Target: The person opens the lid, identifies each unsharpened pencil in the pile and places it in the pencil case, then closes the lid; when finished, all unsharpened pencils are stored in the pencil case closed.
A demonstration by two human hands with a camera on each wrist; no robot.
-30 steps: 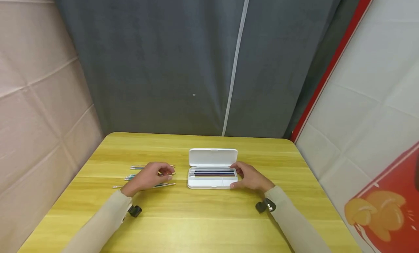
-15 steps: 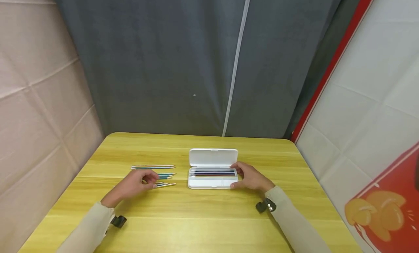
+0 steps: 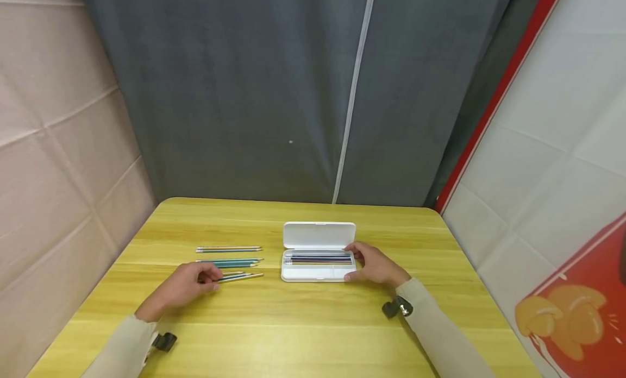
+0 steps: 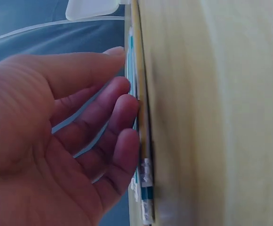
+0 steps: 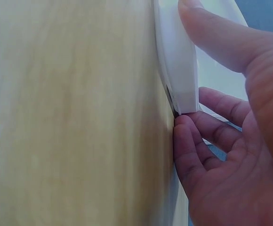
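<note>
Left hand [image 3: 183, 287] low on the yellow desk [image 3: 303, 334], fingers [image 4: 122, 117] loosely bent and touching the nearest pencils [image 3: 237, 276], no firm grip visible, nothing lifted. 2 more pencil groups lie further back: teal ones [image 3: 230, 262] in the middle, then a far pair [image 3: 229, 249], all parallel, tips pointing twd the case. White pencil case [image 3: 318, 256] sits mid-desk w/ lid up, several pencils already lying in its back compartment. Right hand [image 3: 374, 265] grips the case's right end: thumb over the far edge, fingers [image 5: 193, 141] curled round the near corner, per wrist cam. Grey curtain [image 3: 293, 95] hangs behind the desk.
</note>
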